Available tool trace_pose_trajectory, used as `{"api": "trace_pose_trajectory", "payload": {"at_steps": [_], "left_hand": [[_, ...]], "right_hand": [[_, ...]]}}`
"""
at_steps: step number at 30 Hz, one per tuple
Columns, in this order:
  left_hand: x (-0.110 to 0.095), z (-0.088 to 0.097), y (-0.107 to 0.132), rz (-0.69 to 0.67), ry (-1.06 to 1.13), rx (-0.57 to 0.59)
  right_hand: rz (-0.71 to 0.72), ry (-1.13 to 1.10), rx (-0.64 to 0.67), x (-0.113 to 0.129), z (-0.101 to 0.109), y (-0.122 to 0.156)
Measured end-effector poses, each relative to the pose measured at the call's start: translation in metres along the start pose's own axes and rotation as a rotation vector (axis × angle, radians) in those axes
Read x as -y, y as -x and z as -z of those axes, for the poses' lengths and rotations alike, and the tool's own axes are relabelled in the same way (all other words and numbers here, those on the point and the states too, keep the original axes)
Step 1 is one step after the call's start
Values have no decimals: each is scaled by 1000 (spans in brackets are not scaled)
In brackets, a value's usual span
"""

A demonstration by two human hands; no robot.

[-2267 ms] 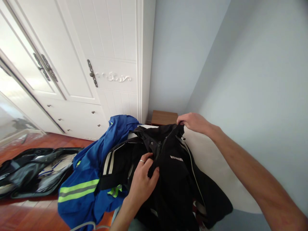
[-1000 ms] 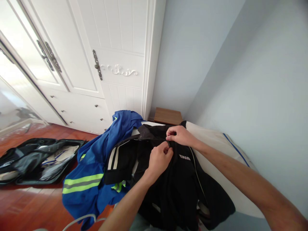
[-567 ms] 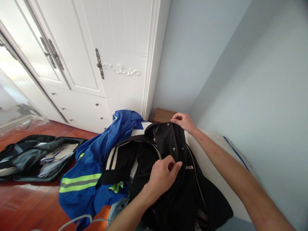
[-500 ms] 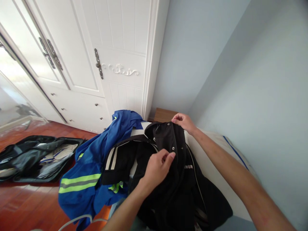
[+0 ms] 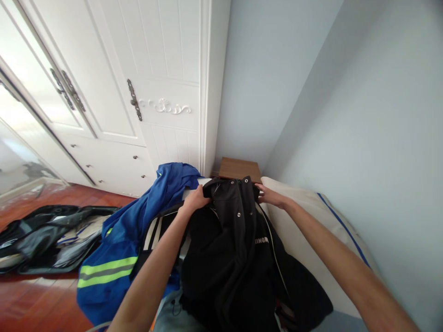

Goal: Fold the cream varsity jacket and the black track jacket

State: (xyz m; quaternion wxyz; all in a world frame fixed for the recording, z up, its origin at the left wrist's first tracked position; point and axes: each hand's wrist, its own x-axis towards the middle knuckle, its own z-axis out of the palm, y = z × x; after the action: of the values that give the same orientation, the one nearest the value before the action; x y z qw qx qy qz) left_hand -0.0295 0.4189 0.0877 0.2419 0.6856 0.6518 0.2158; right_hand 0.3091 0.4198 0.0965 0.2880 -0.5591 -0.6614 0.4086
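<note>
A black jacket with snap buttons and white lettering lies on the bed in front of me. My left hand grips its collar on the left side, fingers closed on the cloth. At the right end of the collar, my right hand holds the fabric too, fingers curled. A blue work jacket with yellow-green reflective stripes lies partly under the black one and hangs over the bed's left side.
The bed's pale cover runs along the blue-grey wall on the right. A small wooden bedside table stands behind it. A white wardrobe fills the left. An open black bag lies on the red wood floor.
My left hand has left the snap placket at mid-chest and gone up to the left side of the collar. My right hand stays at the collar's right end.
</note>
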Motion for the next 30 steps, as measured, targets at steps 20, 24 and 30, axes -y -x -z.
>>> {"api": "trace_pose_trajectory", "payload": {"at_steps": [20, 24, 30], "left_hand": [[2, 28, -17, -82, 678, 550], [-10, 19, -27, -214, 690, 473], [-29, 21, -9, -310, 747, 645]], "right_hand": [[25, -407, 113, -4, 12, 45], [120, -230, -67, 0, 20, 34], [220, -183, 352, 32, 21, 16]]}}
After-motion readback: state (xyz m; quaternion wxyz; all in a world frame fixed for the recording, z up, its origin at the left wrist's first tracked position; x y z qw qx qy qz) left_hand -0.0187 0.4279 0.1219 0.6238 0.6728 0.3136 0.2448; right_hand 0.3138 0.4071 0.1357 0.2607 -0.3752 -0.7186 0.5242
